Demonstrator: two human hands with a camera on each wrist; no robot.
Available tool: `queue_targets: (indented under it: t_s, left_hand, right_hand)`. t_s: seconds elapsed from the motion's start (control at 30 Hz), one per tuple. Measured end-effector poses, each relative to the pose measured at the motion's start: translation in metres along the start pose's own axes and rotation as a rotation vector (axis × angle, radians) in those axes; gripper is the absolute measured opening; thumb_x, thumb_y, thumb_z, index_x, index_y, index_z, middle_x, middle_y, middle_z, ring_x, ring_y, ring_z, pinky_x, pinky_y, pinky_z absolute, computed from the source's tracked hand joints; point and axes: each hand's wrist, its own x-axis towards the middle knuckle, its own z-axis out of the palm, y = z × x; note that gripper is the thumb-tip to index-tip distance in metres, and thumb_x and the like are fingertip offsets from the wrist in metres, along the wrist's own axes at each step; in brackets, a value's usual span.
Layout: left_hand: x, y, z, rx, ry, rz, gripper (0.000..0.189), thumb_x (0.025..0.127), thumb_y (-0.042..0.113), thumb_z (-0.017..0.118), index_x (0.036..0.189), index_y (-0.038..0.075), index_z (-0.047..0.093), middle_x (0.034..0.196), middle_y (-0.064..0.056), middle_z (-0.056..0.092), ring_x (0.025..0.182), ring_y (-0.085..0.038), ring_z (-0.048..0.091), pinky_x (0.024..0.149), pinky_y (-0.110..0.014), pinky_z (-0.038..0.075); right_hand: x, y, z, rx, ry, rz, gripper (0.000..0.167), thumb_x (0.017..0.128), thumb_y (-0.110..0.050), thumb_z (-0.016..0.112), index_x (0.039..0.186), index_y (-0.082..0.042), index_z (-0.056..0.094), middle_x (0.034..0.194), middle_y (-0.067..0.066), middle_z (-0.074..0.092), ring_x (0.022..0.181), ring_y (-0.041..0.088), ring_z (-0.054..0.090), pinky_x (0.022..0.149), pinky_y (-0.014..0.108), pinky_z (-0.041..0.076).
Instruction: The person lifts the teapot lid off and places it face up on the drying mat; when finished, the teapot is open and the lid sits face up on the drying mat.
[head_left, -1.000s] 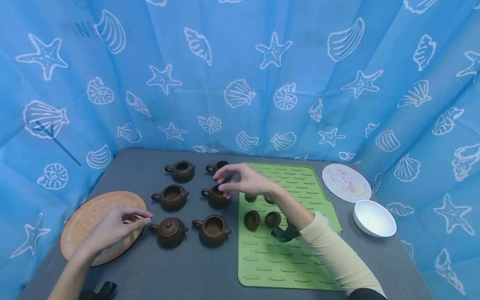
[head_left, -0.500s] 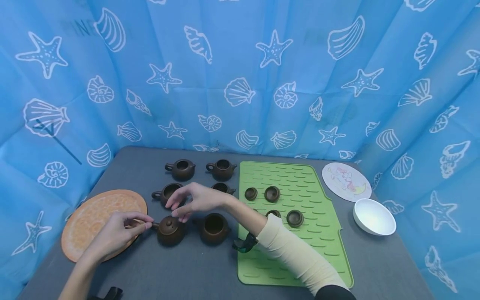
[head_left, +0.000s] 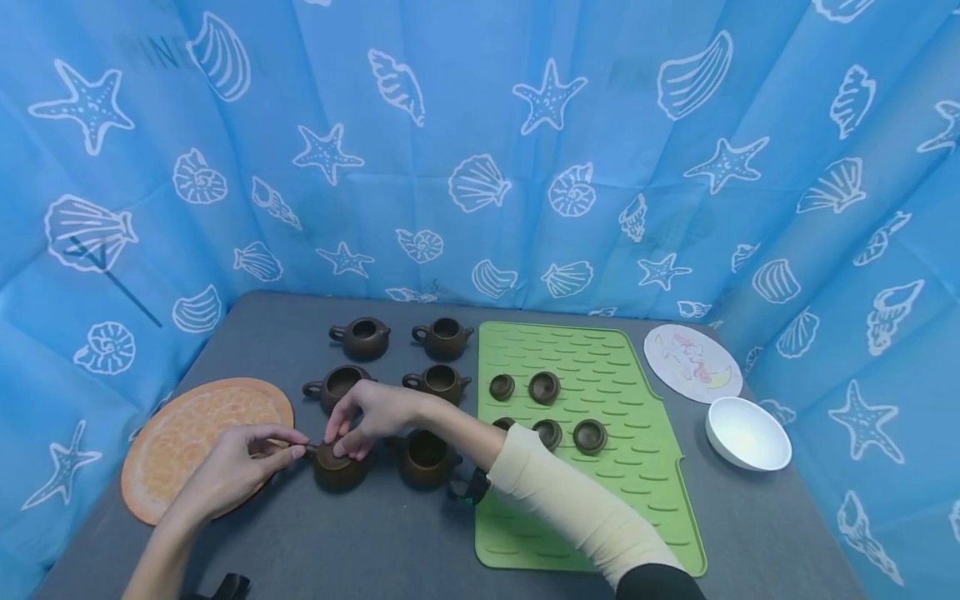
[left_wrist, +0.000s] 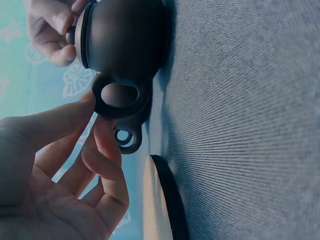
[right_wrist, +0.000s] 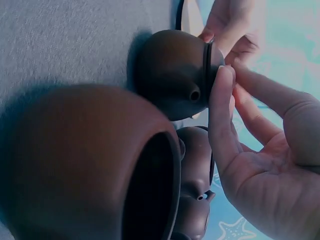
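A dark brown teapot [head_left: 339, 477] stands upright at the front left of the teapot group, with its lid [left_wrist: 85, 40] seated on top. My left hand [head_left: 251, 467] pinches the teapot's handle [left_wrist: 102, 105] between thumb and fingertips. From above, my right hand [head_left: 371, 419] pinches the lid's knob [left_wrist: 71, 35] with thumb and fingers. Beside it sits a lidless teapot [head_left: 425, 468], under my right forearm and large in the right wrist view. Several more lidless teapots [head_left: 442, 338] stand in two columns behind.
On the right lies a green mat [head_left: 592, 517] bearing several loose teapot lids [head_left: 590, 436]. An orange-brown oval placemat [head_left: 172, 433] lies at the left. A round picture mat [head_left: 693, 364] and a white bowl [head_left: 748, 435] sit at the far right, before a blue curtain [head_left: 480, 167].
My right hand has moved left and down from the middle teapots onto the lid of the front-left teapot. My left hand has moved slightly right and taken hold of its handle.
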Motion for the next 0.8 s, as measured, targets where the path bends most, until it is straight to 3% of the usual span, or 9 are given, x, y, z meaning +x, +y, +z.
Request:
queue_targets:
  t_s: [0.47,0.7,0.8]
  left_hand:
    - [0.0,0.001,0.0,-0.027,-0.01,0.001,0.031,0.104,0.027,0.076,0.128,0.009,0.078,0.123,-0.011,0.08,0.101,-0.017,0.075,0.072,-0.025,0.056]
    - [0.0,-0.002,0.0,-0.015,-0.006,0.01,0.031,0.103,0.03,0.076,0.127,0.011,0.079,0.123,-0.01,0.081,0.097,-0.014,0.075,0.072,-0.024,0.056]
    - [0.0,-0.003,0.001,-0.018,-0.004,0.015,0.031,0.103,0.031,0.077,0.127,0.011,0.079,0.123,-0.011,0.081,0.095,-0.013,0.074,0.071,-0.024,0.055]
  right_hand:
    - [-0.002,0.001,-0.001,-0.022,-0.006,-0.02,0.013,0.103,-0.004,0.073,0.116,-0.004,0.075,0.101,0.005,0.065,0.082,0.013,0.073,0.079,0.027,0.067]
    - [-0.013,0.003,-0.007,-0.021,0.022,-0.09,0.016,0.102,-0.007,0.075,0.118,-0.005,0.076,0.102,0.002,0.065,0.081,0.013,0.074,0.082,0.03,0.068]
    - [-0.021,0.004,-0.013,-0.024,0.04,-0.14,0.017,0.102,-0.008,0.075,0.119,-0.004,0.076,0.107,0.003,0.066,0.081,0.012,0.075,0.085,0.037,0.069]
